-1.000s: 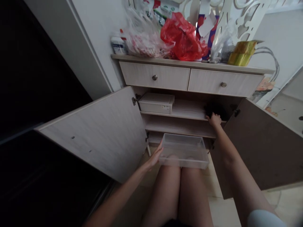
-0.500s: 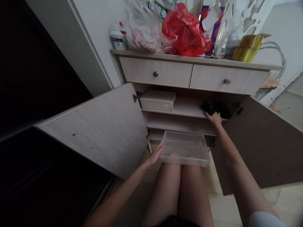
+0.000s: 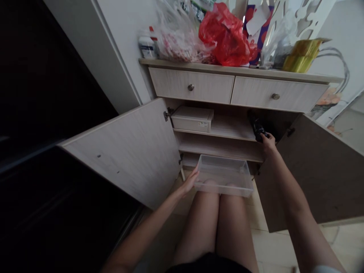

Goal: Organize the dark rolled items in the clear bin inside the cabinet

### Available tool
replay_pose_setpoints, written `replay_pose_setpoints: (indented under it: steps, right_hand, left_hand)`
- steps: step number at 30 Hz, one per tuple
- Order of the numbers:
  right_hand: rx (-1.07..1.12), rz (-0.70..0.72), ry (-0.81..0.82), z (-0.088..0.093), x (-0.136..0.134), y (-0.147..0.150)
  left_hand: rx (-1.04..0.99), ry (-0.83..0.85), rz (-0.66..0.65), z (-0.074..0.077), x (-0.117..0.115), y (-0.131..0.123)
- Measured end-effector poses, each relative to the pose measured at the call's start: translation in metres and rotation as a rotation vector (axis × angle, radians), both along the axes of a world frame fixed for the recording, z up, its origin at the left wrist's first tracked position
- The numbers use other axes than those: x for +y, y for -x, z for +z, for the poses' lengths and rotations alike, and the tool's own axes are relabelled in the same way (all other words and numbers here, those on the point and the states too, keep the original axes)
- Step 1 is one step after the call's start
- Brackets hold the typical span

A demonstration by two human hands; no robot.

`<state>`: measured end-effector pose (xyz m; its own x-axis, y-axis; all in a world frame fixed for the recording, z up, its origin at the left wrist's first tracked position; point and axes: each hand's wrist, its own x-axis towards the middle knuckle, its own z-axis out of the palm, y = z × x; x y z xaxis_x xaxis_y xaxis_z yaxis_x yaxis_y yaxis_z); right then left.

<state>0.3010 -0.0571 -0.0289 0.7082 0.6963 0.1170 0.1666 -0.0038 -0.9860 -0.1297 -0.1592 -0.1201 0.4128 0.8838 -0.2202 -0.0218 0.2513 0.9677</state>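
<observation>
A clear plastic drawer box rests across my knees, open side up. My left hand grips its left wall. Reaching into the right side of the cabinet, my right hand is closed on the near end of a black shoe. The shoe lies slanted at the upper shelf's front edge; its exact style is too dark to make out. More dark shapes behind it are lost in shadow. On the left of the same shelf sits a pale lidded box with a small label.
Both cabinet doors, left and right, stand swung out around my legs. Above are two closed drawers. A red plastic bag, a clear bag, a white bottle and a gold packet crowd the cabinet top.
My right hand has closed on the black shoe, which has shifted and now shows more clearly at the shelf's front. The left hand still holds the clear box. The view has shifted slightly.
</observation>
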Motion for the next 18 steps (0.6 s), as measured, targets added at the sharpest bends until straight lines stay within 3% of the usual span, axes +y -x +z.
replay_pose_setpoints:
  steps: [4, 10, 14, 18]
  right_hand:
    - [-0.068, 0.253, -0.202, -0.012, -0.05, 0.003]
    - [-0.335, 0.666, -0.12, -0.031, -0.119, 0.03]
    - [-0.456, 0.901, -0.043, -0.037, -0.134, 0.049]
    - [-0.699, 0.96, 0.008, -0.041, -0.131, 0.066]
  left_hand:
    - [0.052, 0.058, 0.034, 0.007, -0.003, -0.004]
    - [-0.006, -0.021, -0.004, 0.005, -0.003, -0.007]
    - [0.002, -0.092, -0.014, 0.002, -0.002, -0.006]
    - [0.019, -0.022, 0.008, 0.001, -0.002, -0.005]
